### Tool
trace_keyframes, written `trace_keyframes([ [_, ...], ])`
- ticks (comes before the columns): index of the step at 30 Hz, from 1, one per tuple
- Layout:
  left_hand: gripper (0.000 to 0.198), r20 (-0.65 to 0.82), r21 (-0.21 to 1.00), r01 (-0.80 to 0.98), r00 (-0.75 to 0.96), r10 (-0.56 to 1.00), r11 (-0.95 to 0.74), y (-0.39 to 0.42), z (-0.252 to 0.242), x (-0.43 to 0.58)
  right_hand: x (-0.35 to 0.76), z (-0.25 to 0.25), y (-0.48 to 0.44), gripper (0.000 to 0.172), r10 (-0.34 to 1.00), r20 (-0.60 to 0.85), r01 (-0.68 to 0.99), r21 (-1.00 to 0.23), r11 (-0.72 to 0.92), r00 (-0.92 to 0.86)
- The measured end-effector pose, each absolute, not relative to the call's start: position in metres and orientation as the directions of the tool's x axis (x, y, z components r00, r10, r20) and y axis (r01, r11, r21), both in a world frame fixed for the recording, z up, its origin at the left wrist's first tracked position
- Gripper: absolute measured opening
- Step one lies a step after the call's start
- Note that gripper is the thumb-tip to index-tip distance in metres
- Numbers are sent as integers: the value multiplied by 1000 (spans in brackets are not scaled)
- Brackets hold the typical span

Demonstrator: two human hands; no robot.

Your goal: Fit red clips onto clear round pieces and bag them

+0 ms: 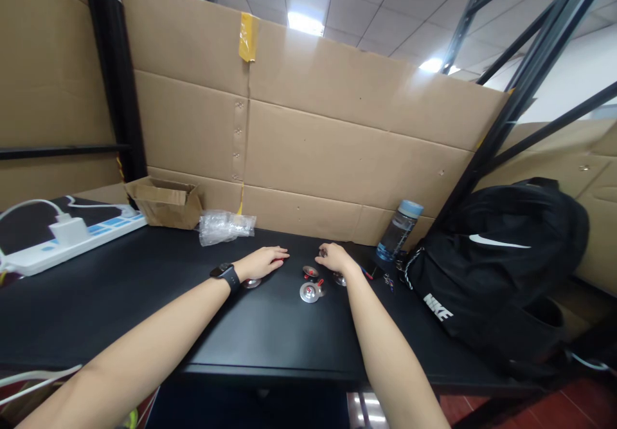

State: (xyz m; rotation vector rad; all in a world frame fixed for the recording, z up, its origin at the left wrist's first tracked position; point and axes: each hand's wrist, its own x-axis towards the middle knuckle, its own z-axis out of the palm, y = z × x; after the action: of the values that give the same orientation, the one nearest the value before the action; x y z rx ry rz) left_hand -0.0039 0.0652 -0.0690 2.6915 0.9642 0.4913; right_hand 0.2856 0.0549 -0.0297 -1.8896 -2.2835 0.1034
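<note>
My left hand, with a black watch on its wrist, lies low over the black table with fingers stretched and thumb apart. A trace of red shows by its fingertips, too small to name. Beneath that hand, partly covered, is a silvery finger cymbal. My right hand curls its fingers round another small metal finger cymbal, mostly hidden by them. Between the hands, nearer me, lie a tilted cymbal and a flat one, both with red straps. One more cymbal shows partly behind my right wrist.
On the left are a white power strip, an open cardboard box and crumpled clear plastic. A water bottle, keys and a black backpack stand or lie right. Cardboard walls the back.
</note>
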Motion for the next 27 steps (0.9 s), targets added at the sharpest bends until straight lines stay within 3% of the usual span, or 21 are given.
trace_keyframes([
  [6,48,261,332,548,728,633,-768,57,-54,-7,288,-31,57,40,982,81,970,-164,180,-168],
  [10,56,266,282,645,659,703,-711,48,-24,-28,289,-32,57,40,984,76,972,-164,169,-158],
  [12,56,165,293,679,657,735,-673,46,-11,-40,289,-33,58,40,986,75,973,-163,162,-152],
  [16,40,-120,466,645,724,679,-605,47,-3,-53,289,-33,58,40,986,68,974,-163,160,-151],
  [20,21,-255,534,653,730,634,-537,42,-1,-51,288,-33,58,45,988,59,976,-158,150,-143],
  [24,36,-342,484,740,651,678,-466,36,5,-52,288,-33,57,48,991,50,979,-156,134,-128],
  [27,28,-344,399,790,600,723,-466,36,7,-56,288,-33,57,49,992,42,980,-157,123,-118],
])
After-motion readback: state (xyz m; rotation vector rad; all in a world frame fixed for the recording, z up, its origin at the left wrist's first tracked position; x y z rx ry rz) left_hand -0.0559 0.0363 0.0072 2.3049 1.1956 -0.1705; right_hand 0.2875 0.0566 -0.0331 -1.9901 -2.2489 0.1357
